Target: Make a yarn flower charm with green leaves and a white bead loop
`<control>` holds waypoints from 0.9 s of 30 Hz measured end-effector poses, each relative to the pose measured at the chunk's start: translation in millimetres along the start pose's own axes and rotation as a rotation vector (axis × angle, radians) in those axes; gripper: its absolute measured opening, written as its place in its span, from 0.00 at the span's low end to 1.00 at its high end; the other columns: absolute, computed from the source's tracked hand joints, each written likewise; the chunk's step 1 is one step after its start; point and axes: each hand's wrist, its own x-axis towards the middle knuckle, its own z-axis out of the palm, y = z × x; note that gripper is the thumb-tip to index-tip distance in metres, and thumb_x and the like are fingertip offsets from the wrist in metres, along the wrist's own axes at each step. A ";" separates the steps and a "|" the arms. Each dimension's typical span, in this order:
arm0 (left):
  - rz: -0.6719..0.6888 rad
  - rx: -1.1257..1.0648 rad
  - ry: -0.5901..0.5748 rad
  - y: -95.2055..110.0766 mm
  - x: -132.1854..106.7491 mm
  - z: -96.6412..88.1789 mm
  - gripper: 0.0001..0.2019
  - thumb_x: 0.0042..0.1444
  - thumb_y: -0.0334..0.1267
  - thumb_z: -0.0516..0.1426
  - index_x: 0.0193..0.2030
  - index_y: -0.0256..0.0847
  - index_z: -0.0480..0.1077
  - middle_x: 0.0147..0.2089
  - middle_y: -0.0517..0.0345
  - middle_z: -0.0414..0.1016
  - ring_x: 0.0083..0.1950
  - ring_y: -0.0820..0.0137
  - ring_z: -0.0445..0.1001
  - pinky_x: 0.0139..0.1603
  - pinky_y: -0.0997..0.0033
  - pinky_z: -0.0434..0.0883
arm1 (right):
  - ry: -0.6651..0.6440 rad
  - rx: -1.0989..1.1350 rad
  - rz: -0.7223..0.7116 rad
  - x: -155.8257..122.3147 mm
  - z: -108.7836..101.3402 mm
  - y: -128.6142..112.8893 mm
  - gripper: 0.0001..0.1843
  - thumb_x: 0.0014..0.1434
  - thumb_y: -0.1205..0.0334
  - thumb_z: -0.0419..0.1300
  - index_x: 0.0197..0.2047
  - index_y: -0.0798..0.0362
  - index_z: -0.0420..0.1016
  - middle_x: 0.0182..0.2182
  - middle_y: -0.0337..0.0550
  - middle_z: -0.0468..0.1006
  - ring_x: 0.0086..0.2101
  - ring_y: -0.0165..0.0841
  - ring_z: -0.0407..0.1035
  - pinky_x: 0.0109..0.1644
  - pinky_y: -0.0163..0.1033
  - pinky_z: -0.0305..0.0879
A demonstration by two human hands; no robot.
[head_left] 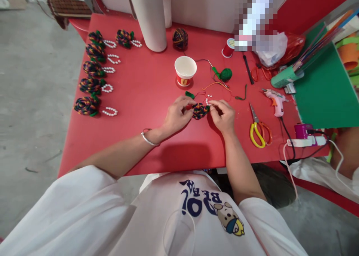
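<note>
Close to the table's middle, my left hand (178, 115) pinches the left side of a multicoloured crocheted flower (199, 112). Opposite it, my right hand (223, 115) has thumb and forefinger together at the flower's green edge, where a short string of white beads (207, 101) begins. The fingertips partly hide that spot. A few loose white beads (209, 96) lie just beyond. Beside my left fingers is a small green piece (189, 94), with a thin red thread (200, 93) near it. The paper cup (185, 70) stands behind my hands.
Several finished flowers with bead loops (86, 105) line the left side of the red table (134, 110). A yarn ball (180, 39), green yarn (226, 74) and thread spool (228, 47) sit farther back. Scissors (257, 130), a glue gun (276, 100) and a power strip (303, 142) are at right.
</note>
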 end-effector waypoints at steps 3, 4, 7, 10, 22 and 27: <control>0.002 -0.001 -0.013 2.5 -0.7 -0.9 0.07 0.63 0.34 0.61 0.46 0.43 0.81 0.55 0.48 0.80 0.40 0.69 0.78 0.38 0.65 0.77 | -0.079 0.058 -0.069 -2.7 0.1 -10.3 0.12 0.68 0.56 0.60 0.42 0.47 0.85 0.33 0.44 0.80 0.29 0.35 0.71 0.35 0.43 0.72; 0.002 0.002 -0.019 3.3 -1.0 -1.0 0.06 0.63 0.35 0.62 0.46 0.43 0.81 0.56 0.47 0.80 0.39 0.69 0.78 0.38 0.66 0.77 | -0.106 0.069 -0.082 -3.2 0.8 -12.0 0.11 0.67 0.56 0.60 0.42 0.47 0.85 0.32 0.44 0.80 0.29 0.35 0.71 0.35 0.43 0.72; 0.017 0.023 -0.031 5.3 -2.1 -0.4 0.09 0.60 0.34 0.64 0.47 0.42 0.81 0.57 0.48 0.80 0.41 0.69 0.80 0.41 0.67 0.78 | -0.178 0.080 -0.091 -3.4 4.3 -12.3 0.11 0.66 0.55 0.62 0.46 0.47 0.85 0.31 0.43 0.80 0.29 0.35 0.71 0.38 0.43 0.73; 0.026 0.079 -0.058 6.6 -3.0 0.7 0.13 0.58 0.30 0.63 0.50 0.43 0.81 0.51 0.51 0.83 0.40 0.69 0.80 0.42 0.67 0.78 | -0.223 0.050 -0.078 -2.9 5.9 -9.6 0.13 0.66 0.57 0.62 0.50 0.47 0.84 0.30 0.40 0.78 0.29 0.35 0.71 0.39 0.43 0.73; 0.024 0.087 -0.011 2.2 -2.4 1.4 0.22 0.57 0.29 0.61 0.59 0.43 0.77 0.59 0.50 0.81 0.30 0.76 0.71 0.36 0.70 0.74 | 0.096 -0.095 0.066 2.2 -0.6 10.1 0.13 0.65 0.62 0.58 0.47 0.48 0.84 0.34 0.44 0.80 0.32 0.37 0.71 0.38 0.43 0.70; -0.027 0.086 0.013 -7.2 1.5 0.6 0.11 0.67 0.36 0.59 0.54 0.43 0.78 0.55 0.50 0.81 0.33 0.74 0.72 0.38 0.69 0.75 | 0.044 -0.087 0.147 2.8 -5.6 18.9 0.11 0.63 0.59 0.61 0.37 0.50 0.86 0.32 0.45 0.84 0.32 0.38 0.73 0.38 0.43 0.66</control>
